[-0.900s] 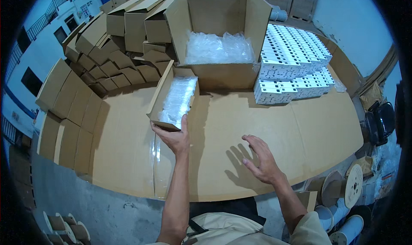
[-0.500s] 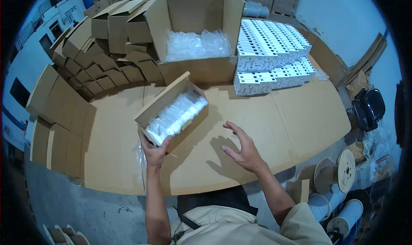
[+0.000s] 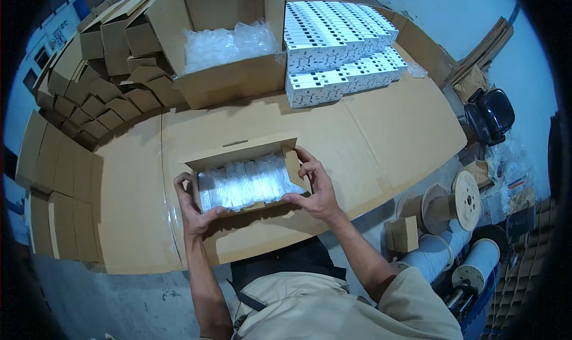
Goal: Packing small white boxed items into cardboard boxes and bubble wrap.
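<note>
An open cardboard box (image 3: 238, 148) lies in front of me on the cardboard-covered table, its lid raised along the far side. Packed inside it is a row of clear plastic-wrapped items (image 3: 247, 182); what the wrapping holds I cannot make out. My left hand (image 3: 196, 208) grips the box's left end, the thumb at the near corner. On the right end my right hand (image 3: 316, 188) has its fingers round the outside and its thumb by the near rim.
Behind stands a large open carton (image 3: 232, 87) holding clear plastic bags (image 3: 229, 45). White patterned boxes (image 3: 342, 54) are stacked right of it. Brown cardboard boxes (image 3: 113, 96) pile up at the left. Cable spools (image 3: 468, 200) and a black chair (image 3: 491, 115) stand beyond the table's right edge.
The box has turned from slanted to nearly level across the table. My right hand, free before, has taken hold of its right end. The view has shifted rightward.
</note>
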`<control>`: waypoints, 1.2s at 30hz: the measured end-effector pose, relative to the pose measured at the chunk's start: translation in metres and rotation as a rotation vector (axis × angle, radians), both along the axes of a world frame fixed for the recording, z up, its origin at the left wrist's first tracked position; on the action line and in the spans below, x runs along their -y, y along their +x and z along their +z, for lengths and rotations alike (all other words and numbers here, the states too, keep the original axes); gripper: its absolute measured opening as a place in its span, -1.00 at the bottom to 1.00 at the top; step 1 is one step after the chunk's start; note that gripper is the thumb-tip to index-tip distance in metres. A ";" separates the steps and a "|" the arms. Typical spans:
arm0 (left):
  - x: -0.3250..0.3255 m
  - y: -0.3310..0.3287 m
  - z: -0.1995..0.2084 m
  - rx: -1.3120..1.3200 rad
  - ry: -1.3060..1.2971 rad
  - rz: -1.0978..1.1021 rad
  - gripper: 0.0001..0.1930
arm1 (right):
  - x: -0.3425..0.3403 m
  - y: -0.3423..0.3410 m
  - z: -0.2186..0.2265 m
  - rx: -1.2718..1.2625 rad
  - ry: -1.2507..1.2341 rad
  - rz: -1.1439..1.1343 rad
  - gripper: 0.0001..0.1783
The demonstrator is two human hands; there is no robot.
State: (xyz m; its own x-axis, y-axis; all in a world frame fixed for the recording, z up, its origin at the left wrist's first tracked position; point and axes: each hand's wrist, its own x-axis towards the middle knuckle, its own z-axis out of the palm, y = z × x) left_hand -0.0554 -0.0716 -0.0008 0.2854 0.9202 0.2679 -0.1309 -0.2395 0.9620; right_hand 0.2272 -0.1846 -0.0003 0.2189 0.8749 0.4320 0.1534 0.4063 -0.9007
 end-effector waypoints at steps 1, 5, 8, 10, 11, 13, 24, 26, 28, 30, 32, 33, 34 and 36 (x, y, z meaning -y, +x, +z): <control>-0.002 -0.002 -0.005 -0.004 0.054 0.003 -0.02 | 0.000 -0.001 -0.001 -0.003 -0.003 0.003 -0.43; -0.002 0.005 0.003 -0.042 0.115 -0.056 -0.22 | -0.001 -0.003 -0.002 -0.072 0.014 -0.003 -0.51; -0.004 0.003 0.003 -0.070 0.088 -0.114 -0.24 | -0.002 -0.007 0.003 -0.129 0.014 -0.006 -0.57; -0.005 0.001 0.001 -0.095 0.071 -0.092 -0.26 | -0.002 -0.008 0.004 -0.156 0.009 -0.009 -0.60; -0.006 0.001 0.001 -0.087 0.054 -0.097 -0.28 | -0.002 -0.009 0.004 -0.162 0.000 -0.011 -0.61; -0.009 0.003 0.000 -0.076 0.035 -0.101 -0.30 | -0.003 -0.009 0.004 -0.166 -0.011 -0.012 -0.62; 0.003 0.020 0.005 0.123 0.052 0.017 -0.25 | 0.003 -0.011 0.012 -0.023 -0.070 -0.162 -0.75; 0.002 0.016 -0.005 0.174 0.106 0.033 -0.23 | 0.004 -0.018 0.017 0.026 -0.048 -0.174 -0.73; 0.003 0.017 -0.006 0.227 0.156 0.042 -0.20 | 0.008 -0.030 0.027 -0.116 -0.057 -0.211 -0.71; 0.007 0.018 -0.004 0.257 0.098 0.083 -0.26 | 0.009 -0.031 0.015 -0.002 0.023 -0.240 -0.67; 0.002 0.012 -0.012 0.213 0.149 0.048 -0.29 | 0.010 -0.031 0.008 0.110 0.105 -0.268 -0.64; 0.002 0.011 -0.013 0.166 0.193 0.008 -0.32 | 0.011 -0.034 0.010 0.026 0.076 -0.267 -0.61; 0.002 0.009 -0.013 0.165 0.191 0.008 -0.32 | 0.011 -0.036 0.010 -0.058 0.047 -0.266 -0.59; 0.003 0.009 -0.011 0.131 0.163 0.017 -0.35 | 0.010 -0.038 0.010 -0.102 0.091 -0.253 -0.55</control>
State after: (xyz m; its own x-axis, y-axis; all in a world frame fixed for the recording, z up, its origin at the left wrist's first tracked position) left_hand -0.0459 -0.0746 -0.0122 0.2232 0.8660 0.4475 -0.2467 -0.3939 0.8854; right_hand 0.1891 -0.1941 0.0098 0.4717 0.7457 0.4706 0.1711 0.4461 -0.8785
